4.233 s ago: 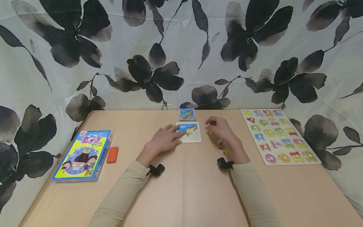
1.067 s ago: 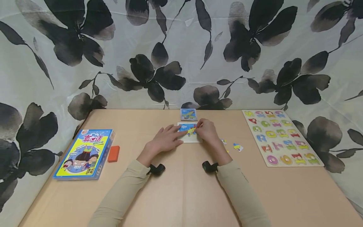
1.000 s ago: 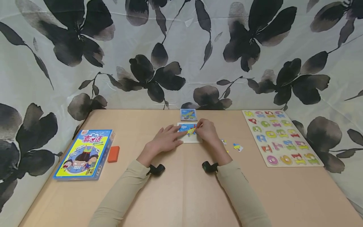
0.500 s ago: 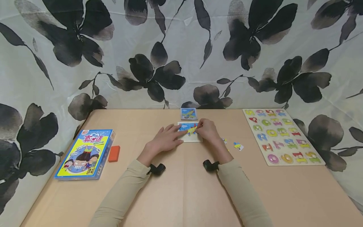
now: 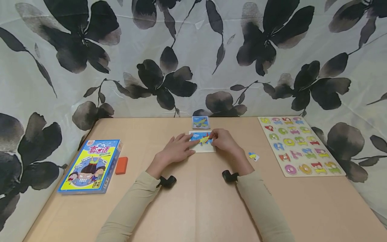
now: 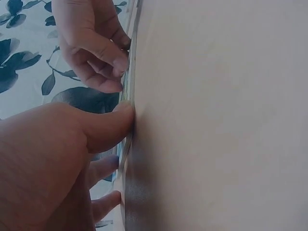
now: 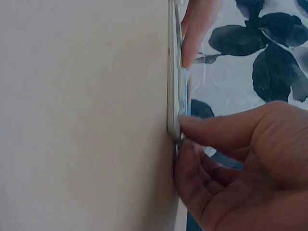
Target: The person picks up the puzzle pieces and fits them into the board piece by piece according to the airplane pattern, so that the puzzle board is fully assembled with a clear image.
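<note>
A small white-bordered jigsaw puzzle (image 5: 201, 148) with blue sky and a yellow airplane lies on the table. My left hand (image 5: 177, 148) rests on its left side, fingers mostly straight; in the left wrist view the thumb (image 6: 108, 127) lies along its near edge. At the right edge, my right hand (image 5: 225, 140) pinches with thumb and index finger at a small puzzle piece, mostly hidden by the fingertips. In the right wrist view, the thumb tip (image 7: 192, 126) lies against the puzzle's top near its end. Loose yellow, blue and white pieces (image 5: 253, 156) lie right of my right wrist.
Behind the puzzle is a small stack with a blue airplane picture (image 5: 201, 122). To the right lies a white sheet of colourful ring-like stickers (image 5: 297, 148). On the left are a blue and yellow box (image 5: 90, 166) and an orange block (image 5: 121, 165). A floral cloth (image 5: 178, 50) hangs behind the table.
Over about four seconds my right hand has moved left from beside the puzzle to its right edge. Its wrist has just shifted slightly right, covering some loose pieces. The left hand stays put.
</note>
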The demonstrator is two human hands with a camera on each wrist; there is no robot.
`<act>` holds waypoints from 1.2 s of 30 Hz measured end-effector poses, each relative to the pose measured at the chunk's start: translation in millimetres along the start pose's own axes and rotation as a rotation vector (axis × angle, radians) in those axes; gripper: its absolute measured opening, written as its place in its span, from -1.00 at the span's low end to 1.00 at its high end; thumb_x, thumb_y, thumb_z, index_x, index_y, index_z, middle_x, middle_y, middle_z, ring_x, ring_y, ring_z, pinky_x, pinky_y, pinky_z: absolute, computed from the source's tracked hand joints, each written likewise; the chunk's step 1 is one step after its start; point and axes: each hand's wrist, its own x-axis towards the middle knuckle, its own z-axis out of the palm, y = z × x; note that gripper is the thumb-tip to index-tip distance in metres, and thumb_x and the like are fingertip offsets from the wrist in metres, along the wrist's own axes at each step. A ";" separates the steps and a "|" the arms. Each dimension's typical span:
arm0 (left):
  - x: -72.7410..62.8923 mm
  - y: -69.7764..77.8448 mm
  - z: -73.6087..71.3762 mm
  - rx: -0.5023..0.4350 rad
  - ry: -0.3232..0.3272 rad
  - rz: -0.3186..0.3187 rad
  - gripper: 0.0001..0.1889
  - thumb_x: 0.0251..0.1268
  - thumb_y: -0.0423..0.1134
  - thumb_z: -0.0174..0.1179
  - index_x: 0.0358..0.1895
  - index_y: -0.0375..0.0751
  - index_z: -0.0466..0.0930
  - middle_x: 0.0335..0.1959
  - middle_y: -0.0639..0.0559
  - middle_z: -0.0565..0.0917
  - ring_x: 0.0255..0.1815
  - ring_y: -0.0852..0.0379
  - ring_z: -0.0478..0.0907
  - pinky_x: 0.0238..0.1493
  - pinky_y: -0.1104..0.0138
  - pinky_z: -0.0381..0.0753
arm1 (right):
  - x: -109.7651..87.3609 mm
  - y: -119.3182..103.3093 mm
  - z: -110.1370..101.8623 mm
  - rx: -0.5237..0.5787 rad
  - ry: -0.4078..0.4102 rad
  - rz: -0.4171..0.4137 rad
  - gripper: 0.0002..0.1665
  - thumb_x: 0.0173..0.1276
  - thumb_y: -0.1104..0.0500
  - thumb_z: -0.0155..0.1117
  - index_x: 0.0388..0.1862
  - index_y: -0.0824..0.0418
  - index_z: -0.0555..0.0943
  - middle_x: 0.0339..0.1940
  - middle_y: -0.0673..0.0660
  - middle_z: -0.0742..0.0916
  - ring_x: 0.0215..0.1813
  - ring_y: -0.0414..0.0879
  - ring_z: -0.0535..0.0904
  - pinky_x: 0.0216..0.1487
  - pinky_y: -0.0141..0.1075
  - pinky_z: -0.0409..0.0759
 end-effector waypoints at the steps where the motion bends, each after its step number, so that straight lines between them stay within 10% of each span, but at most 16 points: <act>1: -0.3 -0.5 0.3 -0.004 -0.004 -0.002 -0.45 0.52 0.15 -0.05 0.52 0.33 0.20 0.63 0.03 0.11 0.64 -0.20 -0.04 0.51 -0.30 -0.01 | 0.5 0.0 1.3 -0.009 0.008 -0.001 -0.79 0.16 0.43 0.23 -0.20 0.31 0.64 -0.47 0.11 0.52 -0.46 -0.07 0.41 -0.50 -0.37 0.36; 14: -5.9 -10.6 -10.0 -0.119 0.003 0.051 -0.40 0.45 -0.08 0.14 0.49 -0.11 0.30 0.59 -0.13 0.19 0.61 -0.22 0.06 0.57 -0.04 0.12 | -3.2 -3.8 3.7 -0.058 0.064 0.026 -0.83 0.14 0.37 0.32 -0.25 0.26 0.68 -0.45 0.13 0.59 -0.40 -0.05 0.45 -0.48 -0.36 0.36; 36: -8.2 -0.8 -13.0 -0.069 0.012 0.029 -0.45 0.44 -0.06 0.17 0.45 -0.01 0.38 0.53 -0.11 0.31 0.56 -0.11 0.21 0.46 -0.06 0.32 | -19.9 -2.0 -20.3 -0.068 -0.006 0.005 -0.72 0.34 0.25 0.19 -0.01 0.27 0.68 -0.21 0.21 0.67 -0.29 -0.01 0.50 -0.35 -0.34 0.46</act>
